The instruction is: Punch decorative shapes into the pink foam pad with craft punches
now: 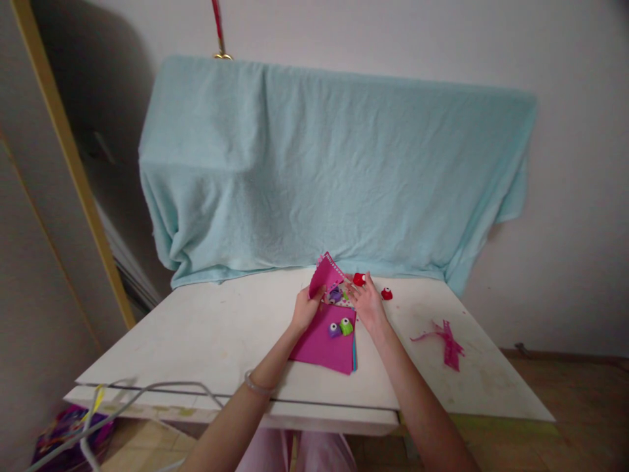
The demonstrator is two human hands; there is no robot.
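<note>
My left hand [307, 307] is closed on a small pink sheet [325, 273] with a punched edge, holding it tilted up above the table. My right hand [364, 301] lies just right of it with fingers spread, its fingertips near a purple craft punch [335, 294]. Below both hands a stack of pink sheets [324, 346] lies flat on the white table [206, 334], with a purple punch [334, 330] and a green punch [346, 326] resting on it. Two red punches [359, 278] [386, 294] sit just beyond my right hand.
Pink paper scraps [447, 341] lie on the table to the right. A light blue towel [334, 170] drapes something tall along the table's back edge. A grey cable [147, 393] crosses the near left corner, above a colourful bag [63, 432] on the floor.
</note>
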